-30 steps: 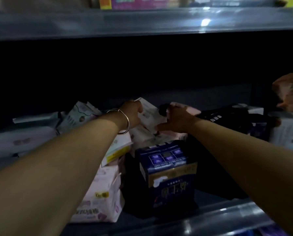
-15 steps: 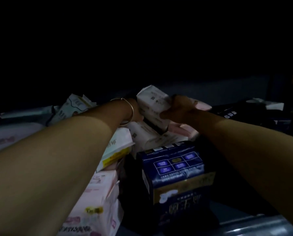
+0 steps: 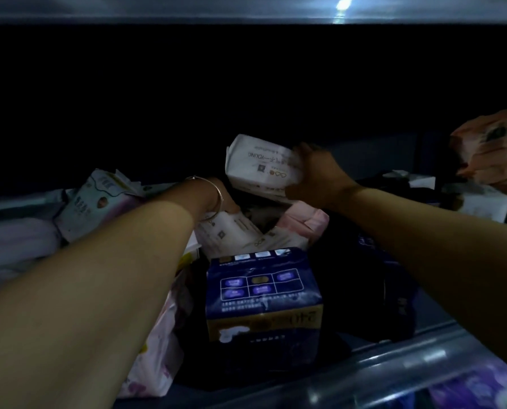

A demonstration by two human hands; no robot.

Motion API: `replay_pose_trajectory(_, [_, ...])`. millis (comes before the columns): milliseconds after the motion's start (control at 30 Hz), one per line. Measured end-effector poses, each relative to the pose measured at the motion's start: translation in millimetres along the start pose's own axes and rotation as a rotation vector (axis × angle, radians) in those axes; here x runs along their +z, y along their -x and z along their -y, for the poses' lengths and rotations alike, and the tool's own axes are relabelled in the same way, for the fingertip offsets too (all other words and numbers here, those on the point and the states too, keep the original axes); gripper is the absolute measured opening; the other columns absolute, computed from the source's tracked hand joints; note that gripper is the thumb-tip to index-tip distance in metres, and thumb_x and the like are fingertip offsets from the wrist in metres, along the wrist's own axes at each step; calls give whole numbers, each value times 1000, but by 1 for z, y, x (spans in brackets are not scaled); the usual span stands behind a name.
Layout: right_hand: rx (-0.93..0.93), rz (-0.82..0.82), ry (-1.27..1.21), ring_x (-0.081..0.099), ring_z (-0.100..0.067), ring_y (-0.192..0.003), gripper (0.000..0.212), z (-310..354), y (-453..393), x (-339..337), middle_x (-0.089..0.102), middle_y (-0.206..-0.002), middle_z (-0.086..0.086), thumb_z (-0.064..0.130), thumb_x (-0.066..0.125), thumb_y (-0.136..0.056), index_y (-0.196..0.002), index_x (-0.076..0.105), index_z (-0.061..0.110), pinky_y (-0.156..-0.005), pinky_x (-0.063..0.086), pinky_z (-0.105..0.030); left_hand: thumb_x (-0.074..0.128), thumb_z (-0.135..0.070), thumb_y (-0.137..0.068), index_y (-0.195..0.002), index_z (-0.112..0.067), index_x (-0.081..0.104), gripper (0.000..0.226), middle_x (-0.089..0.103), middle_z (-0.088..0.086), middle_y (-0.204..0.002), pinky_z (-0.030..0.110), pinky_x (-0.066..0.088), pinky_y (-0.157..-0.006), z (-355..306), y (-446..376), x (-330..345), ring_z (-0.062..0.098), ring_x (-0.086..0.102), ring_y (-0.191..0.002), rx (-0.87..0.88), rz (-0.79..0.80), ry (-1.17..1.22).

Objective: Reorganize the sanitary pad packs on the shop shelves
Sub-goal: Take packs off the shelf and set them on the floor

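Dim shelf [image 3: 394,370], poor light. My right hand [image 3: 317,178] grasps a white pack [image 3: 258,165], fingers curled round its right end, holding it lifted and tilted above the pile at the back of the shelf. My left hand [image 3: 222,199], bangle [image 3: 217,196] on the wrist, reaches down onto another white pack [image 3: 231,234] lying in the pile; I cannot tell its grip, the fingers are hidden. A pink pack [image 3: 308,222] sits just beneath the right hand. A dark blue pack [image 3: 261,293] stands upright at the front. More pale packs [image 3: 99,199] lie to the left.
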State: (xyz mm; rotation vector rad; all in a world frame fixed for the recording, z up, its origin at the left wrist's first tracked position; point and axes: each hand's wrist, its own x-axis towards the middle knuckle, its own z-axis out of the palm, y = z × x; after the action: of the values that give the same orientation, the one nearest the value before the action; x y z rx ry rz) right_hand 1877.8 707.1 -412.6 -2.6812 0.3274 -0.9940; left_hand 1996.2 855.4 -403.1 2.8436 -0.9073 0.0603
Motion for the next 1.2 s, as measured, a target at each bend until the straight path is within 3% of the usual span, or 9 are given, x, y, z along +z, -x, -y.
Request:
replay_pose_trajectory(100, [-14, -4, 41, 44, -30, -122, 73, 0, 2, 4, 45, -133, -15, 15, 77, -69, -132, 41, 4, -101, 42, -37, 67, -36, -83, -135, -6, 46, 63, 53, 14, -131, 31, 44, -93, 1, 3, 4, 29, 53, -116, 15, 48, 115])
replay_pose_trajectory(200, [-17, -21, 57, 42, -31, -124, 73, -1, 2, 7, 45, -133, -15, 16, 76, -69, -132, 41, 4, -102, 41, -40, 76, -30, -75, -134, -7, 46, 70, 54, 16, -131, 35, 47, -94, 0, 5, 6, 29, 54, -114, 6, -49, 204])
replay_pose_trajectory(367, [-9, -63, 98, 41, -31, -124, 71, -2, 4, -2, 44, -134, -15, 20, 74, -73, -133, 40, 5, -102, 39, -39, 76, -24, -76, -148, -8, 15, 96, 16, 18, -153, 41, 32, -106, -6, 11, -6, 35, 26, -138, -93, -280, 380])
replay_pose_trajectory(567, [31, -80, 109, 41, -32, -126, 74, -2, 17, -29, 43, -136, -17, 24, 74, -75, -136, 37, 3, -101, 39, -37, 81, -18, -70, -141, -8, 37, 85, 41, 13, -143, 37, 41, -100, -9, 25, -24, 32, 43, -128, 24, -345, 448])
replay_pose_trajectory(700, [64, -79, 79, 44, -30, -125, 74, 4, 37, -55, 43, -137, -14, 26, 74, -76, -137, 37, 6, -101, 42, -38, 80, -10, -69, -137, -10, 41, 78, 47, 12, -138, 28, 40, -95, -19, 56, -38, 28, 47, -124, 121, -413, 357])
replay_pose_trajectory(800, [38, -108, 92, 47, -34, -118, 69, 10, 60, -81, 47, -130, -18, 24, 75, -73, -130, 43, 1, -94, 45, -39, 80, -9, -68, -139, -14, 38, 83, 38, 13, -142, 27, 38, -98, -32, 87, -48, 29, 44, -126, 195, -469, 224])
replay_pose_trajectory(933, [22, -98, 153, 46, -34, -115, 66, 17, 98, -111, 49, -125, -18, 26, 76, -70, -125, 47, 2, -92, 41, -37, 78, -7, -69, -142, -8, 30, 87, 18, 20, -147, 39, 40, -103, -46, 131, -55, 40, 47, -119, 196, -530, 85])
replay_pose_trajectory(1033, [10, -101, 146, 46, -31, -113, 65, 22, 130, -130, 50, -122, -16, 25, 74, -71, -126, 47, 5, -89, 39, -33, 78, -13, -70, -133, -2, 41, 74, 26, 21, -142, 42, 38, -102, -52, 166, -55, 40, 47, -117, 249, -591, -8])
replay_pose_trajectory(1200, [5, -99, 159, 45, -31, -112, 68, 34, 186, -159, 48, -124, -15, 26, 74, -71, -128, 45, 5, -81, 34, -28, 79, -34, -70, -128, -8, 41, 75, 45, 18, -126, 42, 30, -95, -56, 236, -54, 36, 44, -116, 274, -672, -200])
